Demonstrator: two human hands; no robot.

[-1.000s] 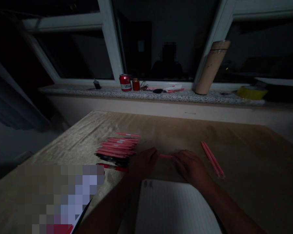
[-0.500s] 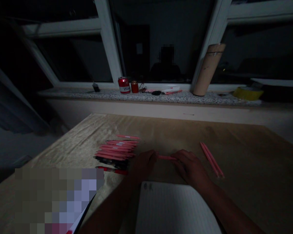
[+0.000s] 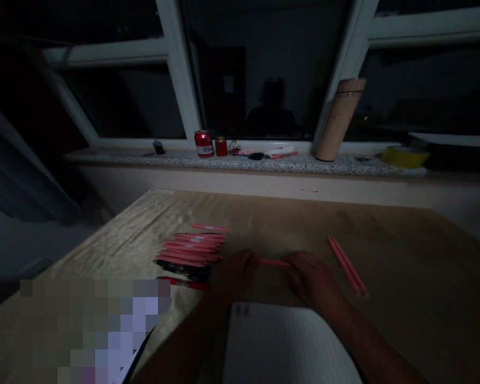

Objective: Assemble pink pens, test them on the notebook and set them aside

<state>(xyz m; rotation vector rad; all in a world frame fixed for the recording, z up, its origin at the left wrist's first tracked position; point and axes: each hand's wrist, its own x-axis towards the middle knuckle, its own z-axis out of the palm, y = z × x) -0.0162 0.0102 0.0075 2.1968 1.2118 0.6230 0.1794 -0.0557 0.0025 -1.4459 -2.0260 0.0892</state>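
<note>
My left grip (image 3: 243,269) and right grip (image 3: 310,272) are pinching a slim pink pen (image 3: 274,263) endwise beyond the white lined paper (image 3: 282,341), this two-handed holding step seemingly calling for steady, level control next.

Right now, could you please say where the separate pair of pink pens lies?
In the head view, the pair of pink pens lies on the table, to the right of the right hand.

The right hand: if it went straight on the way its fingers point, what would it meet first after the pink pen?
The right hand points roughly along the pink pen, so next would probably come the left hand at its other end. Depth is unclear in this dim view.
</note>
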